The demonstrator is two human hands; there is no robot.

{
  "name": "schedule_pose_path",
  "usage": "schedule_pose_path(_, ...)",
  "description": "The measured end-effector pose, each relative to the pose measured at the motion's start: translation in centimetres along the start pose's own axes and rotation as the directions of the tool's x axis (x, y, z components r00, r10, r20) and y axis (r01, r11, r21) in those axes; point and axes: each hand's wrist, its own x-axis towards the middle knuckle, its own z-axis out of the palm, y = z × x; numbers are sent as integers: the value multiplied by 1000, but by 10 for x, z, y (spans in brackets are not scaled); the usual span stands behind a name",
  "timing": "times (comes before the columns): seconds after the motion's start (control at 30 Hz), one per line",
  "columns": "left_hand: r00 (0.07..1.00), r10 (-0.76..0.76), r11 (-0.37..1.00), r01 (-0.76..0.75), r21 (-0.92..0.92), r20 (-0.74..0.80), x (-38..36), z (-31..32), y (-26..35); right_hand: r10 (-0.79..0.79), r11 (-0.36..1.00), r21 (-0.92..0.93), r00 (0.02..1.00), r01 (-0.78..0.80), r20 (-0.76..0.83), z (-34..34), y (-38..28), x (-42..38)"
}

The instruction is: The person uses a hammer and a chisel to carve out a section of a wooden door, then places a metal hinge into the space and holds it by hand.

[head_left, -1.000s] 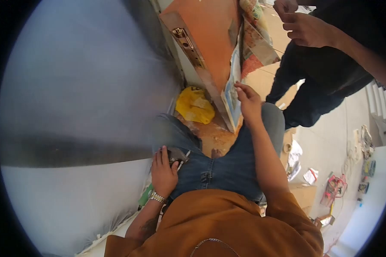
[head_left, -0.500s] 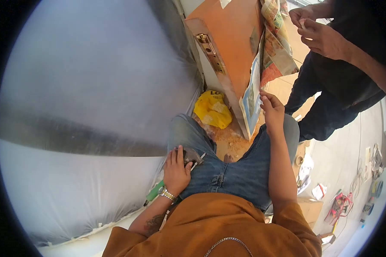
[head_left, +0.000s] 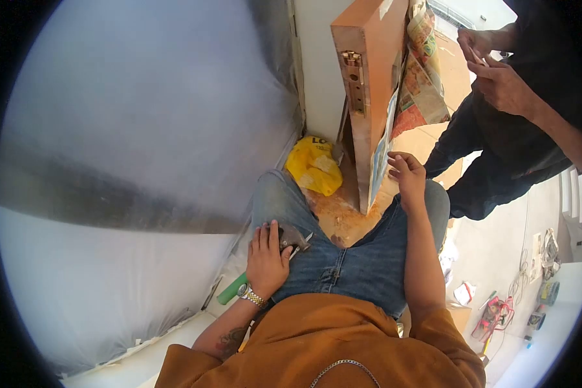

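My left hand [head_left: 267, 260] lies flat on my left thigh with its fingers stretched out, over a hammer. The dark hammer head [head_left: 293, 238] shows beyond the fingers, and a green handle [head_left: 231, 289] sticks out behind the wrist. A thin white stick [head_left: 302, 246] is beside the head. Above my right knee, my right hand [head_left: 409, 180] is raised with loosely bent fingers, thumb and index apart, nothing visible between them. Its fingertips are right by the blue-and-white paper [head_left: 382, 152] on the side of an orange-brown door [head_left: 383, 45]. A brass lock [head_left: 354, 81] sits in the door's edge.
A yellow bag [head_left: 314, 167] lies on the dusty floor behind the door. Newspaper [head_left: 425, 71] covers its right side. Plastic sheeting [head_left: 142, 129] hangs at left. Another person [head_left: 530, 110] stands at right, hands together. Pink-framed gear [head_left: 495, 317] and cables lie at lower right.
The door has swung so that its lock edge faces me more squarely, and the gap behind it shows. My right hand stays close to it; my left hand keeps its place.
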Motion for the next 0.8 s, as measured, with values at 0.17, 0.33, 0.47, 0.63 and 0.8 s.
schedule_pose_path(0.17,1000,8,999,-8,-45,-1,0,2,-5,51,998,-47,998,-50,26,10,8,0)
schedule_pose_path(0.33,1000,17,995,-18,-96,-10,1,-2,-8,73,995,-72,997,-72,17,15,12,0)
schedule_pose_path(0.47,1000,8,994,-11,-111,-27,3,1,-12,124,992,-41,992,-123,24,22,11,3)
schedule_pose_path(0.63,1000,-20,989,19,-144,-3,3,-1,-16,137,989,-60,991,-136,0,29,4,3)
schedule_pose_path(0.8,1000,-18,988,14,-155,-22,3,-2,-17,138,987,-80,990,-137,9,28,6,3)
